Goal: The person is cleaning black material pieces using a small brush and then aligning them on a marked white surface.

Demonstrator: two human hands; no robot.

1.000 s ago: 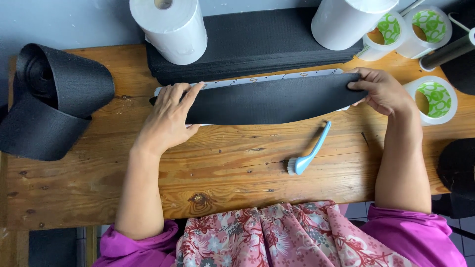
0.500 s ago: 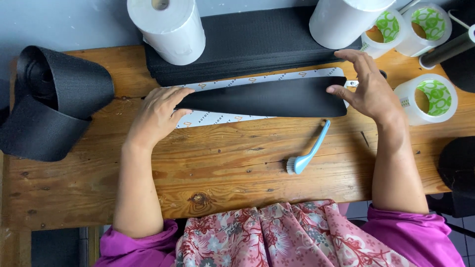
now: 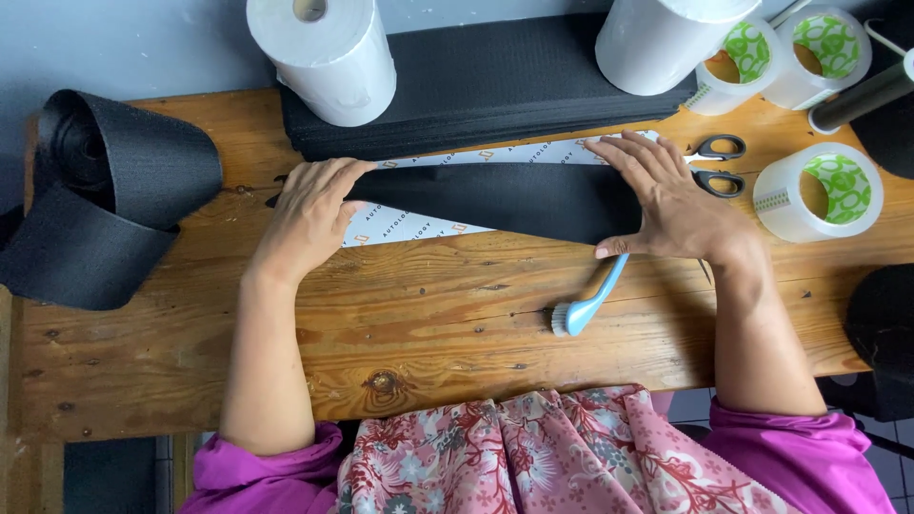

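A black fabric strip (image 3: pixel 495 198) lies across a white printed paper strip (image 3: pixel 400 225) on the wooden table (image 3: pixel 428 333). My left hand (image 3: pixel 309 214) lies flat on the strip's left end, fingers together. My right hand (image 3: pixel 671 200) presses flat on the strip's right end with fingers spread. Neither hand grips anything. A light blue brush (image 3: pixel 586 303) lies just below my right hand.
A stack of black strips (image 3: pixel 495 81) sits behind, with two white paper rolls (image 3: pixel 328 52) on it. A big roll of black webbing (image 3: pixel 105 195) is at left. Tape rolls (image 3: pixel 819 190) and black scissors (image 3: pixel 719 164) are at right.
My right hand moved left along the black strip and now lies flat on its right end. The strip shifted, and more white paper shows at its lower left.
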